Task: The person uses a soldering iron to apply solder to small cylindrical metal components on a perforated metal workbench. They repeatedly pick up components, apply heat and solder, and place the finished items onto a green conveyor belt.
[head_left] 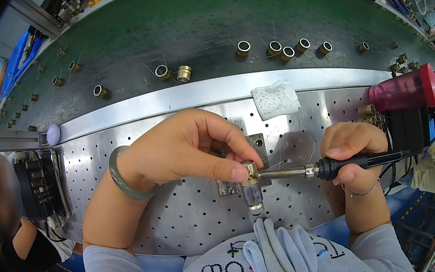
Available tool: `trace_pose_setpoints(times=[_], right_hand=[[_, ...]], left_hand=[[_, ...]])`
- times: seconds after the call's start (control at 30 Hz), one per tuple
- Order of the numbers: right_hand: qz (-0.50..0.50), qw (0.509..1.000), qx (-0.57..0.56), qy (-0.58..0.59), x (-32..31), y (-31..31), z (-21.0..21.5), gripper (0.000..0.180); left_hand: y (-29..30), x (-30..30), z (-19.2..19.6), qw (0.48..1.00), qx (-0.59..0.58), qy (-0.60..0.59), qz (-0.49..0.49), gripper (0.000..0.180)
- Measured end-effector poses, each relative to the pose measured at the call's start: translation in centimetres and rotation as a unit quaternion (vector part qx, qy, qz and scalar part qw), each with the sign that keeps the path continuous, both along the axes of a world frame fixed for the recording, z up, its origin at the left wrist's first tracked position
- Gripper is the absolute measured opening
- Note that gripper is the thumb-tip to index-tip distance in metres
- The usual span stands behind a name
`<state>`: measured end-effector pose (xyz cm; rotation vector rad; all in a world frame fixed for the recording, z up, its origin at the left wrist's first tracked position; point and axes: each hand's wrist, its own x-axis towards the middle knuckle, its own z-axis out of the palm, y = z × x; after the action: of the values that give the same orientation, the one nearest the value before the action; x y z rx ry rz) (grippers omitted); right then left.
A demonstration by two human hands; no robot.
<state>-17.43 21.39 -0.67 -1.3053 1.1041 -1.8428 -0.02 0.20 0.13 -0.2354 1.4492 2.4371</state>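
In the middle of the frame, the left hand [186, 149] pinched a small brass ring [250, 169] on a metal post [252, 192]. The right hand [354, 150] gripped a soldering iron [338, 165], its tip touching the ring. Holding both steady seemed best.

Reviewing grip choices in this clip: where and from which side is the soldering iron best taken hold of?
By the black handle, from the person's right, as the right hand does. The soldering iron lies roughly level with its metal tip pointing left at the small brass ring under the left hand, so the handle is the end clear of the likely hot tip.
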Motion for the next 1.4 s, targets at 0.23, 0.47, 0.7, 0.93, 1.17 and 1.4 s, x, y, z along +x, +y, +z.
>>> trace_pose_setpoints(times=[0.23, 0.47, 0.7, 0.93, 1.17, 1.4], right_hand=[[0.007, 1.000, -0.010, 0.002, -0.1, -0.1, -0.1, 0.023], [0.014, 0.998, -0.023, 0.051, -0.4, -0.1, -0.1, 0.025], [0.022, 0.999, -0.026, 0.026, -0.5, 0.0, 0.0, 0.027], [0.016, 0.999, -0.018, 0.048, -0.5, -0.1, 0.1, 0.024], [-0.040, 0.999, 0.000, 0.029, -0.6, 0.6, 0.0, 0.018], [-0.065, 0.997, 0.022, -0.026, -0.5, 0.9, 0.4, 0.016]], left_hand=[[0.0, 0.0, 0.0, 1.000, -0.003, -0.001, 0.002, 0.027], [0.0, 0.0, 0.0, 1.000, -0.003, 0.002, 0.000, 0.027], [0.0, 0.0, 0.0, 1.000, 0.004, 0.006, 0.001, 0.027], [0.1, 0.1, 0.0, 1.000, 0.001, 0.002, 0.000, 0.027], [0.0, 0.1, -0.5, 1.000, 0.008, 0.021, 0.002, 0.035], [0.0, -0.3, -0.3, 0.995, 0.080, 0.037, 0.045, 0.062]])
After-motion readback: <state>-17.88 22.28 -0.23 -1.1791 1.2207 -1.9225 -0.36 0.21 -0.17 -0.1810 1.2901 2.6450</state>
